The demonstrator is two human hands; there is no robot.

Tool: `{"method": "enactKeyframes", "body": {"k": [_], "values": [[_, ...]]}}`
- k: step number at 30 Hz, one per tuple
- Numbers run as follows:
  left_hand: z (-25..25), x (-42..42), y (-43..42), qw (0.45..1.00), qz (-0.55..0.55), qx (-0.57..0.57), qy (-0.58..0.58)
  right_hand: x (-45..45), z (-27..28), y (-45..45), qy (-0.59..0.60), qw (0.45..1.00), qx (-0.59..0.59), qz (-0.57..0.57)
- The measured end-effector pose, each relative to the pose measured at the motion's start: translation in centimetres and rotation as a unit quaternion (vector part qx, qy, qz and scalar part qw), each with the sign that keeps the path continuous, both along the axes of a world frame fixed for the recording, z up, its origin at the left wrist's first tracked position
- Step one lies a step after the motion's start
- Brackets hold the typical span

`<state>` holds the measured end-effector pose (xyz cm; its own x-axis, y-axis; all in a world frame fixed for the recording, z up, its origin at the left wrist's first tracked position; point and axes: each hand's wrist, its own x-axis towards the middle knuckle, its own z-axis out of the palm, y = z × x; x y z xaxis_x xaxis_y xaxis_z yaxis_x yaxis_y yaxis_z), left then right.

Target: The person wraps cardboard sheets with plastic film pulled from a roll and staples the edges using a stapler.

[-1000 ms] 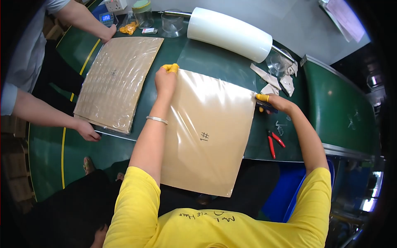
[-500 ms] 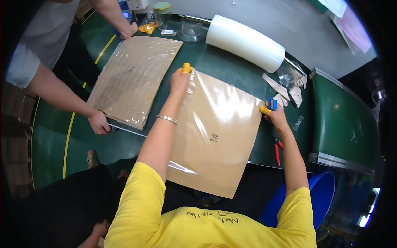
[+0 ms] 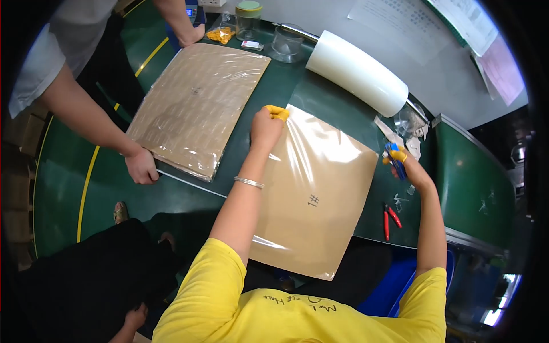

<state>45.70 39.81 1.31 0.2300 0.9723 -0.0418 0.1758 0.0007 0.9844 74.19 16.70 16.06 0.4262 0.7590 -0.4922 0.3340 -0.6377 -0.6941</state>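
A flat brown cardboard sheet, marked "1#", lies under shiny clear plastic film and juts past the table's front edge. Yellow finger covers are on both my hands. My left hand is closed in a pinch on the film at the sheet's far left corner. To the right of the sheet, off its edge, my right hand grips a small blue tool; its exact kind is unclear. Red-handled pliers lie on the table below that hand.
A white film roll on a metal rod spans the back. At left, another person's hands hold a film-wrapped cardboard stack. Jars, scraps and a green raised surface surround the green table.
My right hand has left the sheet's right corner and moved right with the blue tool. My left hand stays at the far left corner. The camera view has shifted slightly.
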Motion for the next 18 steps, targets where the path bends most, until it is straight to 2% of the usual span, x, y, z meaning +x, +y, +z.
{"method": "enactKeyframes", "body": {"k": [2,4,6,7,9,10,15,17,18], "values": [[1.8,-0.6,-0.6,0.999,-0.010,-0.015,0.027,-1.6,2.7,2.3,0.024,0.999,0.027,0.035],[1.2,-0.5,-0.6,1.000,-0.006,-0.010,0.024,-4.4,5.4,5.5,0.036,0.997,0.030,0.060],[0.8,-0.5,-0.5,1.000,-0.002,-0.014,-0.022,-5.7,5.8,8.8,-0.113,0.975,0.031,0.189],[0.3,-0.5,-0.2,0.999,-0.009,-0.015,-0.037,-6.6,5.5,10.7,-0.286,0.884,0.135,0.345],[-0.2,-0.4,-0.1,0.999,-0.004,-0.009,-0.036,-9.4,6.8,14.1,-0.413,0.815,0.030,0.404],[0.1,-0.5,-0.3,0.999,-0.001,-0.008,-0.043,-11.0,7.3,15.8,-0.434,0.805,-0.023,0.403],[1.1,-1.0,-0.3,0.997,-0.014,-0.038,-0.068,-14.4,5.8,23.0,-0.498,0.651,0.051,0.570],[0.6,-0.8,-0.3,0.997,-0.010,-0.041,-0.069,-16.3,4.8,24.7,-0.505,0.631,0.078,0.583],[1.0,-0.9,-0.3,0.995,-0.016,-0.061,-0.074,-17.0,4.2,25.6,-0.528,0.592,0.070,0.604]]}}
